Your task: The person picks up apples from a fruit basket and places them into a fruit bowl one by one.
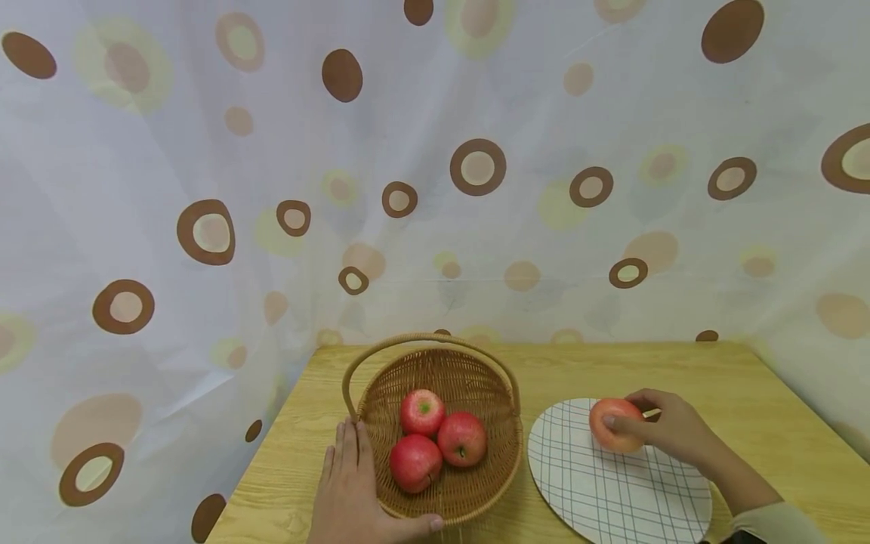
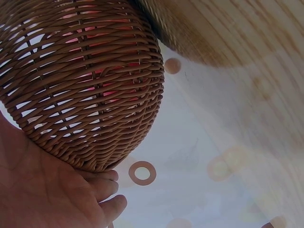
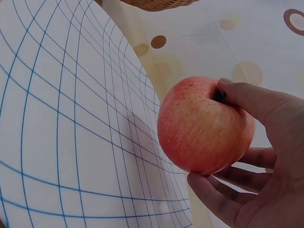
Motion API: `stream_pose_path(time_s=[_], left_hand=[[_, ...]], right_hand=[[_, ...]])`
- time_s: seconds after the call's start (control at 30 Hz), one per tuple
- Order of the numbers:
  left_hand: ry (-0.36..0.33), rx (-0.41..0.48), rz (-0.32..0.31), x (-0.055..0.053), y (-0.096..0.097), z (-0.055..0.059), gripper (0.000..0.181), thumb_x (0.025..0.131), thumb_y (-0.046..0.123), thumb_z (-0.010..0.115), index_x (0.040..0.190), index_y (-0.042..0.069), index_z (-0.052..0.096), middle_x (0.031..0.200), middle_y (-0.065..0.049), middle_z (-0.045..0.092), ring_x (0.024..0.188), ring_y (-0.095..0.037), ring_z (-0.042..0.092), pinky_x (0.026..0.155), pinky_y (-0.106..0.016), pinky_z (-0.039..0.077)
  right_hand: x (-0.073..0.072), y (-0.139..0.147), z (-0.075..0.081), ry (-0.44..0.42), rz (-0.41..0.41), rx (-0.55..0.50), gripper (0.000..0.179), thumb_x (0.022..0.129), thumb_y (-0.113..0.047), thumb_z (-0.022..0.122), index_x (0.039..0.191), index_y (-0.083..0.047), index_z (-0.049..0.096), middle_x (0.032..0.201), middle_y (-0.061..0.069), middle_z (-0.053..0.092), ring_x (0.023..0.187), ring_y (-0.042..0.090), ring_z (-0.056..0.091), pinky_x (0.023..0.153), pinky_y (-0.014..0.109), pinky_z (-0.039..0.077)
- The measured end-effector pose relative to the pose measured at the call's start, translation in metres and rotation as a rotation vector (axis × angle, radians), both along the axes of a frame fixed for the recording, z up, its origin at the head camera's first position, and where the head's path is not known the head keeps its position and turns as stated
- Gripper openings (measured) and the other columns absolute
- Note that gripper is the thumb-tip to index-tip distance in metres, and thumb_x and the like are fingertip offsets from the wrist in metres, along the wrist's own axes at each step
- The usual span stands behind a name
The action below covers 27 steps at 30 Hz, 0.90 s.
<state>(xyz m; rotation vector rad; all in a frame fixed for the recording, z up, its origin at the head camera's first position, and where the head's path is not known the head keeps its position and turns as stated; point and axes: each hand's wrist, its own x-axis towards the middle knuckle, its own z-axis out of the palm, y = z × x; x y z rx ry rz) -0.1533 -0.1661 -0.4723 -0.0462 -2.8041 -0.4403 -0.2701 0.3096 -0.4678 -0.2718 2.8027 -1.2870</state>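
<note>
My right hand point(image 1: 680, 432) grips a pinkish-red apple point(image 1: 615, 426) over a round white plate point(image 1: 567, 472) with a blue grid pattern. In the right wrist view, the thumb lies by the hollow of this apple point(image 3: 202, 126) and the fingers curl beneath it; its shadow falls on the plate. At the left stands a brown wicker basket point(image 1: 499, 461) with a tall arched handle. Three red apples point(image 1: 462, 440) sit together inside. My left hand point(image 1: 350, 487) rests against the basket's near left side, fingers straight and thumb spread along the front rim.
Light wooden table point(image 1: 279, 483) lies under the basket and plate. Behind and at both sides hangs a white curtain point(image 1: 408, 249) with brown and beige spots. The basket's handle point(image 1: 435, 338) arches above its opening. Plate and basket stand close together.
</note>
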Motion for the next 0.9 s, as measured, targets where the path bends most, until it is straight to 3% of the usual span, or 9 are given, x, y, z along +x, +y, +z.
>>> stream_pose_path(time_s=[0.27, 0.9], left_hand=[[0.03, -0.005, -0.002, 0.001, -0.001, -0.001, 0.165, 0.051, 0.104, 0.068, 0.164, -0.009, 0.026, 0.172, -0.034, 0.021, 0.162, -0.046, 0.022, 0.129, -0.062, 0.028], [0.011, 0.001, 0.007, 0.001, 0.0, -0.001, 0.167, 0.049, 0.105, 0.067, 0.164, -0.008, 0.025, 0.172, -0.033, 0.019, 0.163, -0.045, 0.02, 0.13, -0.061, 0.027]], right_hand=[[-0.005, 0.008, -0.004, -0.045, -0.009, -0.009, 0.062, 0.1, -0.044, 0.074, 0.136, 0.006, 0.063, 0.125, 0.018, 0.07, 0.1, 0.018, 0.068, 0.073, 0.03, 0.065], [-0.013, 0.014, -0.011, -0.055, -0.018, 0.034, 0.063, 0.101, -0.047, 0.071, 0.132, 0.006, 0.064, 0.122, 0.02, 0.069, 0.095, 0.018, 0.068, 0.07, 0.027, 0.063]])
